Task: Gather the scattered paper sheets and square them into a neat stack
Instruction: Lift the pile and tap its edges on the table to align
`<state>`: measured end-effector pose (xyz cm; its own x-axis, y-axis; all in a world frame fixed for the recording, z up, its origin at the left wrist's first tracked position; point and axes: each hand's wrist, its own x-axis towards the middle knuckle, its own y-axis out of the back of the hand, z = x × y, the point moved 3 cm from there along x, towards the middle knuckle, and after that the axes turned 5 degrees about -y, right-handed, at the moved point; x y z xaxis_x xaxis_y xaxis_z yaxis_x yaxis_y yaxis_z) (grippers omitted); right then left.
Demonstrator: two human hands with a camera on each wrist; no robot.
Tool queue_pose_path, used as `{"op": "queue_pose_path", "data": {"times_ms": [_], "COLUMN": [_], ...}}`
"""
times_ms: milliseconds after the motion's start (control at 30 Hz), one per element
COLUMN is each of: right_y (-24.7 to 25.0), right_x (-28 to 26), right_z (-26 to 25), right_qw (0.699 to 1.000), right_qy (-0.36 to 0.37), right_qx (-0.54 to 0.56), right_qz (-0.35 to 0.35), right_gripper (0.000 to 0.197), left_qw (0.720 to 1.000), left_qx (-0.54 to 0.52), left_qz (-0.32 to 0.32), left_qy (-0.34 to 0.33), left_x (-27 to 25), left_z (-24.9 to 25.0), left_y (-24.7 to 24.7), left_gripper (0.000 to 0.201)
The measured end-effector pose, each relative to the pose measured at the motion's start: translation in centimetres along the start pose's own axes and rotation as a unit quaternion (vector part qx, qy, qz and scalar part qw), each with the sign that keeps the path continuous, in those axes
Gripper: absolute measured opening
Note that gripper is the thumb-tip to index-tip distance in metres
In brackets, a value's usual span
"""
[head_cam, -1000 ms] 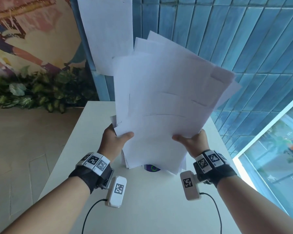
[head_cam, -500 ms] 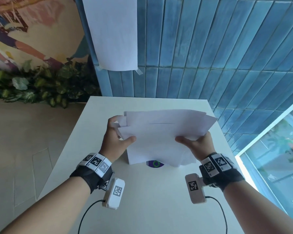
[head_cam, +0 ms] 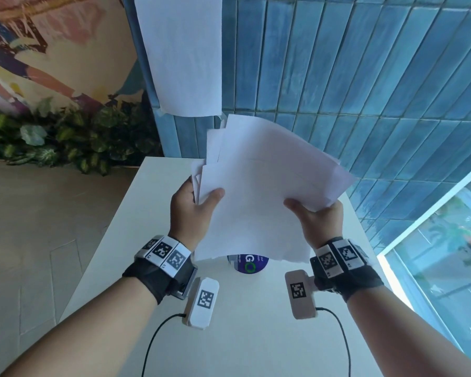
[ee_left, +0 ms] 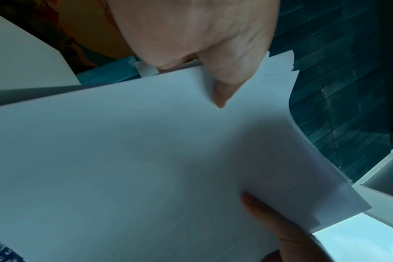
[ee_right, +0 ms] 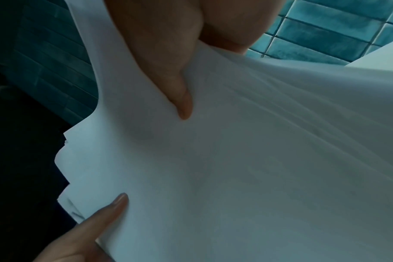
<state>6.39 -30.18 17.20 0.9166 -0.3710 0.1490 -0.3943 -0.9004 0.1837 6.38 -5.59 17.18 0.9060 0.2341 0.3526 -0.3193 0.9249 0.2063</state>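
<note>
While wrist views crop it, head shows sticker (head_cam: 249, 265) under sheets (head_cam: 259, 202).

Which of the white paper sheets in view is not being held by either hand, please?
The single sheet taped to the blue tiled wall, above the table; the bunched sheets are pinched between the left hand and right hand.

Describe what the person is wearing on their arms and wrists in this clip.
Both forearms are bare, with no sleeves. The left hand and right hand are ungloved. Each wrist carries a black fabric wrap topped by a band of white tiles printed with black square fiducial markers. A white rounded camera module bearing one marker hangs at each inner wrist, and a thin black cable trails from each.
</note>
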Motion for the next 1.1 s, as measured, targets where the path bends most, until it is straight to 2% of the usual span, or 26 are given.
{"op": "queue_pose_path", "data": {"times_ms": [67, 167, 267, 367, 500, 533, 667, 767, 833, 900, 967, 1033, 1100], "right_y": [-0.3, -0.4, -0.4, -0.6, -0.5, -0.4, -0.4, -0.8, -1.1, -1.2, -1.2, -1.0, -0.8], "right_x": [-0.1, -0.5, -0.6, -0.3, 0.4, 0.6, 0.9, 0.4, 0.5, 0.8, 1.0, 1.2, 1.4], "right_z": [0.3, 1.3, 2.1, 2.1, 1.4, 1.3, 2.3, 3.1, 3.2, 2.9, 2.3, 1.7, 1.6], "right_qw": [1.0, 0.997, 0.997, 0.998, 0.997, 0.996, 0.995, 0.995, 0.996, 0.997, 0.997, 0.996, 0.996], "right_qy": [0.0, 0.001, -0.014, -0.023, -0.01, -0.008, -0.019, -0.024, -0.023, -0.02, -0.004, 0.016, 0.031], "right_qx": [-0.001, -0.024, -0.013, 0.013, 0.057, 0.065, 0.069, 0.058, 0.033, 0.035, 0.046, 0.057, 0.055], "right_qz": [-0.026, -0.077, -0.074, -0.06, -0.056, -0.056, -0.066, -0.083, -0.077, -0.069, -0.064, -0.065, -0.07], "right_gripper": [0.022, 0.038, 0.033, 0.025, 0.024, 0.027, 0.061, 0.065, 0.054, 0.034, 0.025, 0.029, 0.048], "left_qw": [1.0, 0.998, 0.997, 0.996, 0.998, 0.999, 0.998, 0.998, 0.998, 0.999, 0.998, 0.999, 0.998], "left_qx": [-0.013, -0.015, 0.004, 0.0, -0.021, -0.023, -0.014, 0.002, 0.01, 0.006, 0.001, -0.009, -0.024], "left_qz": [-0.008, -0.032, -0.048, -0.035, -0.012, -0.011, -0.023, -0.037, -0.027, 0.008, 0.032, 0.044, 0.049], "left_qy": [0.012, 0.046, 0.068, 0.083, 0.05, 0.04, 0.049, 0.058, 0.057, 0.054, 0.046, 0.03, 0.021], "left_x": [-0.2, -1.0, -1.7, -1.7, -0.9, -0.7, -0.7, -1.0, -1.0, -0.8, -0.6, -0.5, -0.6], "left_z": [-0.4, -2.1, -3.1, -3.3, -1.9, -1.6, -2.4, -3.3, -3.5, -3.1, -2.5, -1.9, -1.9], "left_y": [-0.2, -0.1, 0.0, -0.1, 0.4, 0.6, 1.0, 0.6, 0.2, 0.0, -0.1, 0.0, 0.3], "left_gripper": [0.03, 0.046, 0.046, 0.039, 0.039, 0.043, 0.067, 0.077, 0.071, 0.053, 0.042, 0.044, 0.054]}}
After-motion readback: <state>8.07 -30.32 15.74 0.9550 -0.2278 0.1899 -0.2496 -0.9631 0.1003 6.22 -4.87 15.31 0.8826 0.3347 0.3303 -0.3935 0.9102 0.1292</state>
